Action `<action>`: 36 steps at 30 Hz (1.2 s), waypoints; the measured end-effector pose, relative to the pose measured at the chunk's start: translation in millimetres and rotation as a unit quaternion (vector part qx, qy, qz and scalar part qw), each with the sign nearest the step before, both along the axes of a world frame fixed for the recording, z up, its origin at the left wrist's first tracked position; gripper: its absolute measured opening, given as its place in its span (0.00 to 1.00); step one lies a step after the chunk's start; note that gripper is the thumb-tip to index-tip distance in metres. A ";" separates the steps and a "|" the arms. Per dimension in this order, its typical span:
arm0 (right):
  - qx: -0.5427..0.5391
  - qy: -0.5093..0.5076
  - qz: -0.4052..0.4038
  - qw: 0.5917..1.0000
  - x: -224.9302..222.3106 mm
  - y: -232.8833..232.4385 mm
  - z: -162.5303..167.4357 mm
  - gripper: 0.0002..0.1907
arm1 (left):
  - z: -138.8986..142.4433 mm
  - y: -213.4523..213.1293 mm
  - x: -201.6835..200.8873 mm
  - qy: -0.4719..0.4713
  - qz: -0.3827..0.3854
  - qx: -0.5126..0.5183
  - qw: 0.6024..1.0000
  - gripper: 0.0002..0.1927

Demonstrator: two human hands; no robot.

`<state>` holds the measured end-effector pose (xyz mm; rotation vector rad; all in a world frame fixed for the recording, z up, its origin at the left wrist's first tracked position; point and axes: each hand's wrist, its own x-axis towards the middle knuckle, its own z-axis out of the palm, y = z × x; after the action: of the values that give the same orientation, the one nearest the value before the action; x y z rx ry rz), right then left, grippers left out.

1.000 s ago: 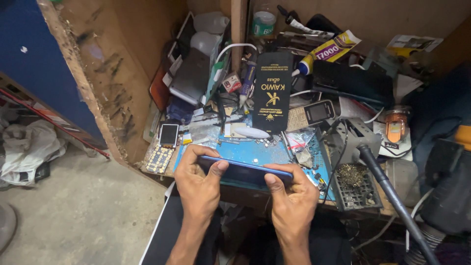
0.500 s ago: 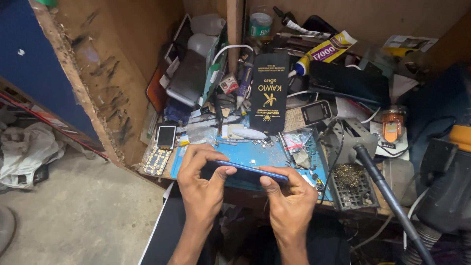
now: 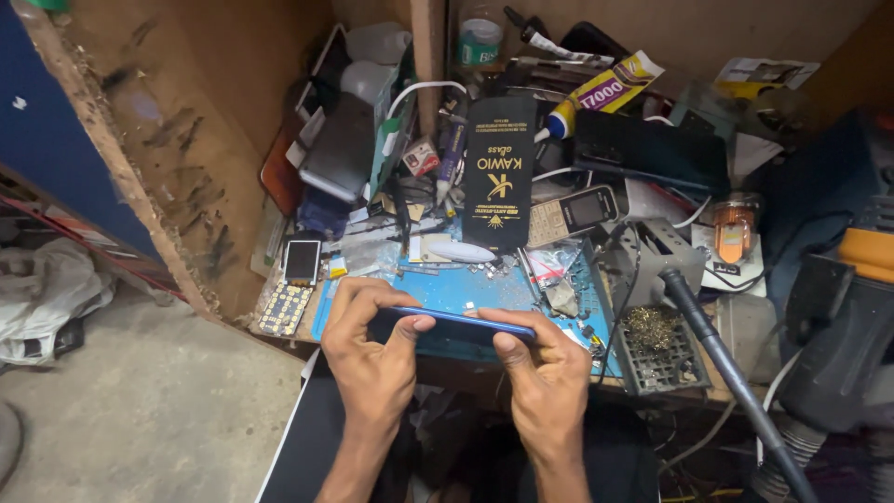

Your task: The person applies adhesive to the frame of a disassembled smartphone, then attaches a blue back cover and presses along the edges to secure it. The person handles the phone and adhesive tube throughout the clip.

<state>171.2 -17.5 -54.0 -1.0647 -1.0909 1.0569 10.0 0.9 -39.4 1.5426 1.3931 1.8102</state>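
Cluttered bench (image 3: pixel 438 289) in a plywood nook, both hands clamped on a blue phone.

Plywood walls (image 3: pixel 214 158) close the bench in from nine to twelve o'clock, with bare concrete floor (image 3: pixel 140 410) at eight. A dark hose (image 3: pixel 736 373) runs off toward four o'clock, and a black packet (image 3: pixel 500 172) stands on end at twelve, just beside a keypad phone (image 3: pixel 575 214) at one. A blue mat (image 3: pixel 456 289) lies at centre; a mesh tray (image 3: pixel 656 345) of brass wool sits at three, and a small phone board (image 3: pixel 300 263) with a loose keypad at ten. The phone (image 3: pixel 463 321) is held edge-on just above the mat's near edge: the left hand (image 3: pixel 372 354) is closed on its left end with thumb on top, the right hand (image 3: pixel 540 373) closed on its right end.
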 end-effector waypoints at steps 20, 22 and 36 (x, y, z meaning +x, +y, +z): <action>0.089 0.214 -0.036 0.972 3.1 0.4 -12.3 0.18 | -23.4 -11.8 1.0 -0.383 -0.082 -0.192 0.900 0.11; 0.105 0.216 -0.051 0.969 2.3 -1.6 -13.6 0.16 | -19.5 -19.4 4.9 -0.397 -0.099 -0.194 0.891 0.11; 0.070 0.084 -0.101 0.989 6.7 -7.6 2.7 0.12 | 37.3 -16.1 18.0 -0.099 -0.171 -0.118 0.973 0.25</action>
<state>177.9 -25.0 -51.3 -0.9345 -0.8888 0.8777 28.0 -15.2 -2.0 1.3417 1.1219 1.4874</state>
